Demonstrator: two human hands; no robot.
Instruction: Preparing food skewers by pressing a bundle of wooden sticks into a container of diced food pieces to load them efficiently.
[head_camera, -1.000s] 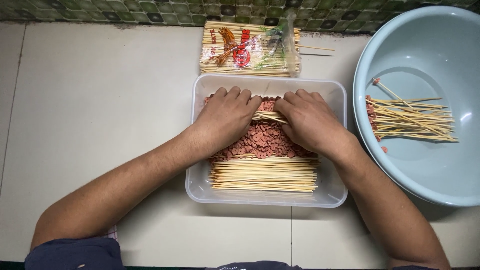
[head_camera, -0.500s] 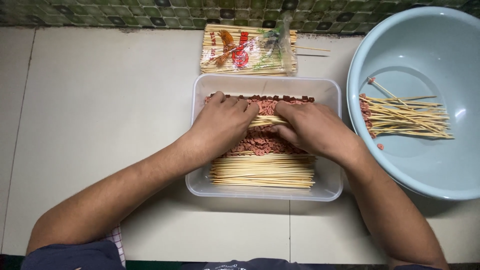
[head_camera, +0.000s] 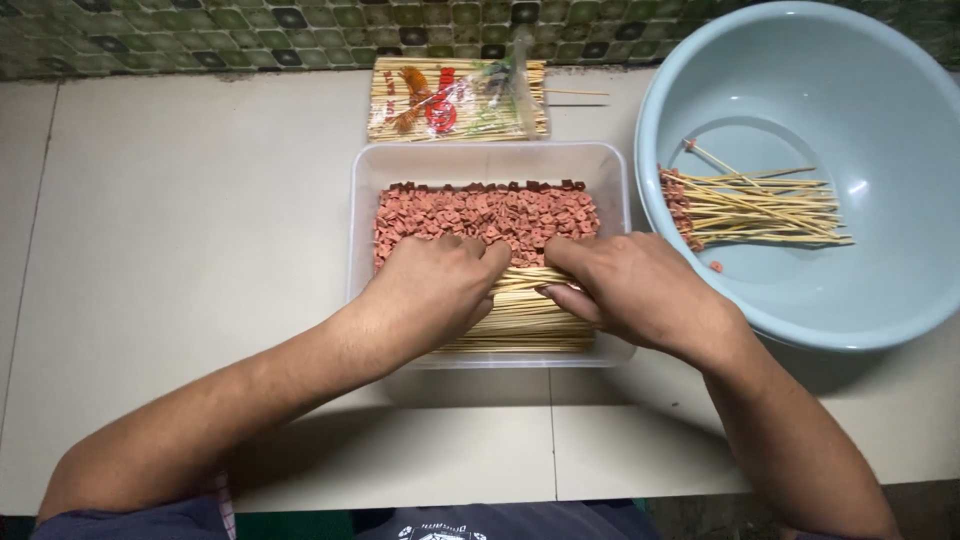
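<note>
Two bare hands reach down into a clear plastic box with straight sides (head_camera: 365, 200) that sits in the middle of the pale tiled tabletop (head_camera: 190, 210). Lots of small pink-red pieces of sausage (head_camera: 480, 212) fill the far half of the box, threaded on thin wooden sticks (head_camera: 530, 325) that lie side by side in the near half. The left hand (head_camera: 430, 290) lies palm down over the sticks, with its fingers curled and their tips touching the edge of the pink pieces. The right hand (head_camera: 625, 290) is next to it, also palm down, and its fingers are bent and pinched on a few of the sticks. The fingertips of both hands almost meet in the middle of the box. Whether the left hand is really gripping any sticks cannot be told, because its fingers hide what is under them. To the right of the box stands a big round light blue plastic bowl (head_camera: 900, 100), and inside it lies a loose bunch of sticks with pink bits on their left ends (head_camera: 750, 205). Behind the box, near the green patterned wall tiles (head_camera: 200, 30), lies a see-through packet of plain wooden sticks with a red and orange picture (head_camera: 455, 100).
</note>
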